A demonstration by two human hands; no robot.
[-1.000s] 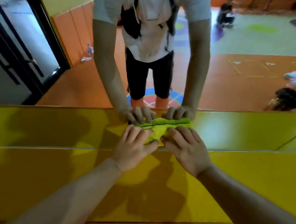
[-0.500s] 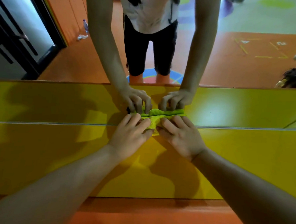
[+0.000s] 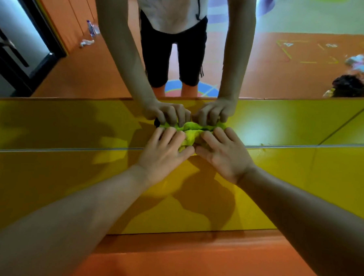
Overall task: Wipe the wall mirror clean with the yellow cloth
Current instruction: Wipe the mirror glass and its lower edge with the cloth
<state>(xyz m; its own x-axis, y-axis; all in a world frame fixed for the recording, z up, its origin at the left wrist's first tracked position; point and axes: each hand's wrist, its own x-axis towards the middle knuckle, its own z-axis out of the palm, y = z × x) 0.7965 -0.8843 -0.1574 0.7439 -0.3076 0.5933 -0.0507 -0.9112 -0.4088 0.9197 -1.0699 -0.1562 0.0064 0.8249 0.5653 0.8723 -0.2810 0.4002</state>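
Note:
The yellow cloth [image 3: 190,136] is bunched up against the wall mirror [image 3: 285,75] just above its bottom edge. My left hand [image 3: 165,154] presses on the cloth's left part with fingers spread over it. My right hand [image 3: 222,154] presses on its right part the same way. Most of the cloth is hidden under my fingers. The mirror shows my own arms, hands and the cloth reflected right above the real ones.
Below the mirror runs a yellow padded wall panel [image 3: 69,184], then an orange floor [image 3: 191,263]. The reflection shows an orange floor, a dark doorway [image 3: 17,44] at left, a bottle [image 3: 90,28] and scattered items at right.
Both hands with the cloth stayed low on the mirror near its bottom edge. My head has tilted down, so the floor shows more, and the cloth looks more bunched.

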